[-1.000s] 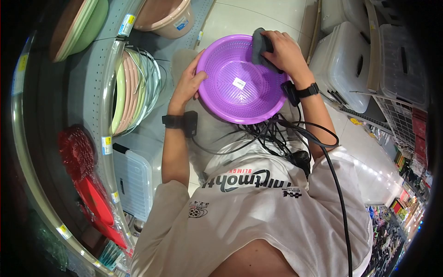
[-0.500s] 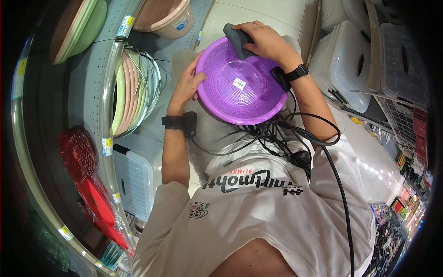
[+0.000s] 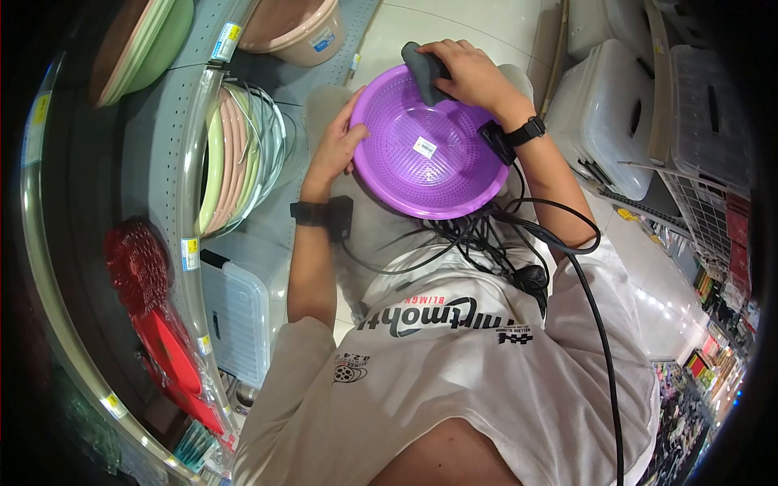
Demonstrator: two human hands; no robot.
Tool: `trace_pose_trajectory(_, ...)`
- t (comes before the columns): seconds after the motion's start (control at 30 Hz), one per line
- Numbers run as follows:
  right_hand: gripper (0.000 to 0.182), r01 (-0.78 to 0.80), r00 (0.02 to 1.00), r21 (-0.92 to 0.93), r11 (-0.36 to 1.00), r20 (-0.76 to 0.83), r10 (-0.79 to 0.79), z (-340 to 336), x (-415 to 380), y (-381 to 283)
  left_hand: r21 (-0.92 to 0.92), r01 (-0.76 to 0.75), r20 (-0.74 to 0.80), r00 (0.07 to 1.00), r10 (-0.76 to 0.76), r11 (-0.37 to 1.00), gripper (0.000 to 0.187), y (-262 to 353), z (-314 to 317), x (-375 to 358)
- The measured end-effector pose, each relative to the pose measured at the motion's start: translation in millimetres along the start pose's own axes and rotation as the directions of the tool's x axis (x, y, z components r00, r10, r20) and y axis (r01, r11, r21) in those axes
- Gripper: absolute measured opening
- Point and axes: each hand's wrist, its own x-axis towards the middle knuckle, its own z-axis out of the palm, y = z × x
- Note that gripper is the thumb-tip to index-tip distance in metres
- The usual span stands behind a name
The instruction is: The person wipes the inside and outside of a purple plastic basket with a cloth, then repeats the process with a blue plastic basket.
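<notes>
A purple plastic colander (image 3: 397, 174) with a white label (image 3: 424, 147) inside its bottom rests over my lap, its open side facing me. My left hand (image 3: 336, 146) grips the left rim, thumb over the edge and fingers behind it. At the far rim my right hand (image 3: 470, 77) is closed on a dark grey cloth (image 3: 423, 74), which folds over the edge and touches the inner wall. Both wrists wear black straps with small devices, and the right one hangs partly over the colander's right side.
Black cables (image 3: 478, 235) bunch below the colander and run over my right arm. On the left, shelves hold stacked basins (image 3: 235, 162), a pink tub (image 3: 300, 36) and a red brush with dustpan (image 3: 166, 340). Clear storage boxes (image 3: 608, 121) stand at the right.
The colander and both hands sit slightly further right in view. The cloth stays at the far rim, a little further right along with the right hand. Both hands keep their grip.
</notes>
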Motion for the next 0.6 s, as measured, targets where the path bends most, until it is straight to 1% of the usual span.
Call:
trace_pose_trajectory(0.23,0.061,0.004,1.0,-0.012,1.0,0.003,-0.004,-2,-3,0,0.019,0.001,-0.01,1.0,-0.001,1.0,0.077,1,2,-1)
trace_pose_trajectory(0.33,0.061,-0.006,1.0,-0.023,1.0,0.007,0.006,-3,-6,-1,0.019,-0.02,-0.009,1.0,0.02,1.0,0.076,0,2,-1)
trace_pose_trajectory(0.53,0.062,-0.023,0.999,-0.035,0.999,-0.023,0.022,-2,-15,4,0.016,-0.011,-0.011,1.0,0.011,1.0,0.076,1,3,-2)
trace_pose_trajectory(0.6,0.066,-0.074,0.997,-0.038,0.997,-0.01,0.073,-5,-19,3,0.015,-0.021,-0.017,1.0,0.021,1.0,0.076,-1,3,-1)
